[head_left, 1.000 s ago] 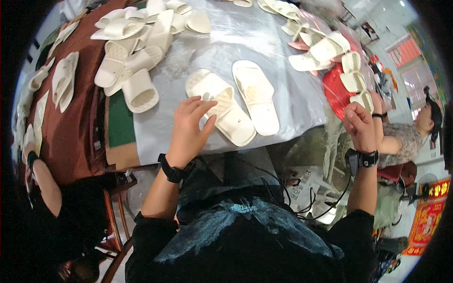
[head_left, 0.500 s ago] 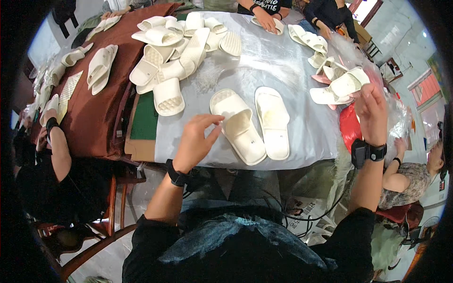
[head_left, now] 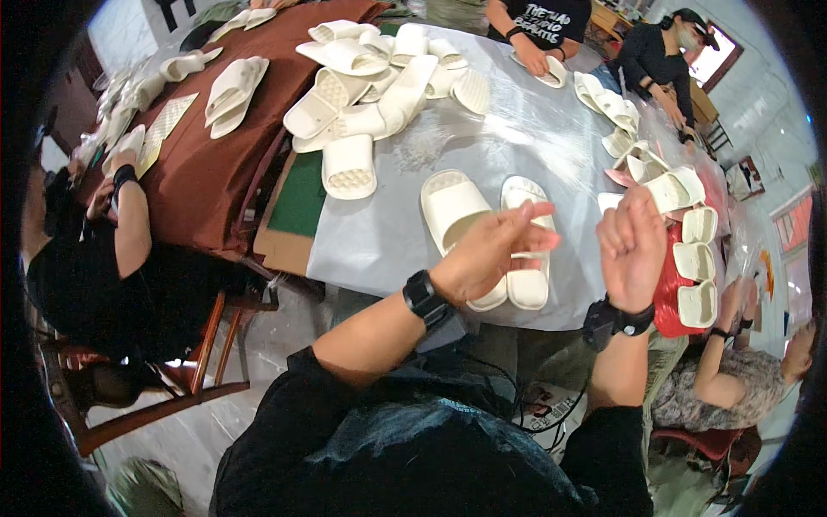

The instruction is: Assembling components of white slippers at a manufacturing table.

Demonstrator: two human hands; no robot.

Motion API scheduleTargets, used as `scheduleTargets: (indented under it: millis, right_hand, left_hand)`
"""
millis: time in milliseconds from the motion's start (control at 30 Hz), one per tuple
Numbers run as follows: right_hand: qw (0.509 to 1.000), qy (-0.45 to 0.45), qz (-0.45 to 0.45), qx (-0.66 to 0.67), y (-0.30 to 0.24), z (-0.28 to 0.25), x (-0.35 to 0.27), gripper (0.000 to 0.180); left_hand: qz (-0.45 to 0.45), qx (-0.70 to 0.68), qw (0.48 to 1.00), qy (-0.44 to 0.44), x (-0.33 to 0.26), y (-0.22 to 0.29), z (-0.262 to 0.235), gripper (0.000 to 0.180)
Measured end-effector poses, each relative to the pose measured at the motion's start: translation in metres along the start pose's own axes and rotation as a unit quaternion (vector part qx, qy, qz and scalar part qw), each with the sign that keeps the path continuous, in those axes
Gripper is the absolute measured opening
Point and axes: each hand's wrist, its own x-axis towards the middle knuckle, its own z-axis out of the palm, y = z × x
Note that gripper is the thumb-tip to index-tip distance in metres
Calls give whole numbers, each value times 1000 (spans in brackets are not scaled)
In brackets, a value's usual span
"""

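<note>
A pair of white slippers lies on the table in front of me: the left slipper (head_left: 454,205) and the right slipper (head_left: 527,289). My left hand (head_left: 487,246) is over them with fingers stretched out and holding nothing, hiding part of both. Whether it touches them I cannot tell. To the right of the pair my right hand (head_left: 633,250) is raised with its fingers curled closed. What it holds, if anything, is hidden. It is nearest to the white slippers (head_left: 674,191) along the table's right side.
A heap of white slippers (head_left: 349,108) covers the table's far left. Several white slippers stand by a red bag (head_left: 668,297) at right. A brown-covered table (head_left: 250,172) adjoins on the left. Other people sit around, one handling a slipper (head_left: 551,73) across the table.
My view has swung to the right. My left hand has moved right, from beside the pair to over it. My right hand has come down and inward, its fingers now more curled.
</note>
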Motion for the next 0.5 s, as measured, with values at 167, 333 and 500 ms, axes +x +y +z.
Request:
scheduleTargets:
  millis: [167,333,500]
  right_hand:
    - [998,1,44,-53,31,-10,-20,15]
    - [993,56,91,-58,40,-31,-35,15]
    - [990,67,106,-63,45,-48,-51,15]
  left_hand:
    - [25,-61,993,93,7,11,-31,25]
    - [52,-59,983,167,-1,14,-66,21]
    - [47,-28,979,195,-6,17,-75,23]
